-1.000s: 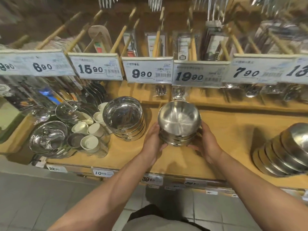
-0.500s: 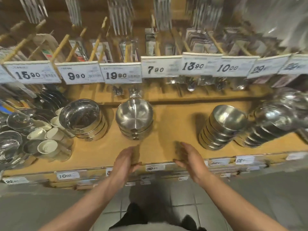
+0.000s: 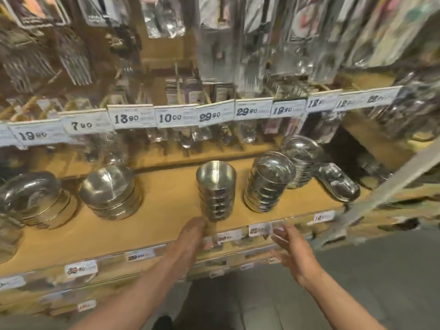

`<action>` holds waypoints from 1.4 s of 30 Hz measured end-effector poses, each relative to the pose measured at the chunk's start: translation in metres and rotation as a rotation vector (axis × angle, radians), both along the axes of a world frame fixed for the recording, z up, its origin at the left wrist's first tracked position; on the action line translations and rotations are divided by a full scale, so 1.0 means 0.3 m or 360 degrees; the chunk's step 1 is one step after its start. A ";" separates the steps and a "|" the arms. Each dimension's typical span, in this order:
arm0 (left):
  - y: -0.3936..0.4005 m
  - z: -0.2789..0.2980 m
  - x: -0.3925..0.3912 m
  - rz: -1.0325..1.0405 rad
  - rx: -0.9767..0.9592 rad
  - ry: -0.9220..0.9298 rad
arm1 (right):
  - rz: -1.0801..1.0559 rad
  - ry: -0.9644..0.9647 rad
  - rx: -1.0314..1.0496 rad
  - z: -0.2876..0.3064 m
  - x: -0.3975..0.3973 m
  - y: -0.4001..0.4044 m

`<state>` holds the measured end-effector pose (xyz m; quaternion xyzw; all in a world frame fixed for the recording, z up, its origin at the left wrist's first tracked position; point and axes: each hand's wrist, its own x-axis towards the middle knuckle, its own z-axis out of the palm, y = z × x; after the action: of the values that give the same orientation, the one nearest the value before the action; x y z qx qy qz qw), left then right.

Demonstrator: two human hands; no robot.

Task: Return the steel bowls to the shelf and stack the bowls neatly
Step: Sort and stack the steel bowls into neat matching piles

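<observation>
Hands reach toward a stack of steel bowls on the shelf

The tall bowl stack (image 3: 216, 194) stands mid-shelf (image 3: 166, 206); left hand (image 3: 191, 234) at its near base, grasp unclear through blur; right hand (image 3: 291, 248) released, fingers spread.

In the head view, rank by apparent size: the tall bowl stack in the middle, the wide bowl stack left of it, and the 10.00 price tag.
1. wide bowl stack
2. tall bowl stack, close to the first; blur and wide-angle distortion leave this unsure
3. 10.00 price tag, clearly smallest
</observation>
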<state>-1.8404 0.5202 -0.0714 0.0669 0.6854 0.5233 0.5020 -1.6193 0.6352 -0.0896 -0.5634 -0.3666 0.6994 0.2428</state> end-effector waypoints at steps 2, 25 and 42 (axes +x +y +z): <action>0.036 0.008 0.057 -0.0037 0.0070 -0.0077 | 0.0015 0.0042 -0.0006 -0.002 0.023 0.015; 0.444 -0.130 0.277 -0.0142 0.0425 0.0336 | 0.0023 0.0179 0.0087 -0.058 -0.026 0.435; 0.613 -0.106 0.286 0.0269 0.0429 0.0098 | 0.0683 0.0445 0.0153 -0.113 -0.099 0.620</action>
<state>-1.7546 0.7041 -0.1031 0.0918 0.6271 0.6486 0.4215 -1.6490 0.8211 -0.1236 -0.3584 -0.4734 0.7878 0.1638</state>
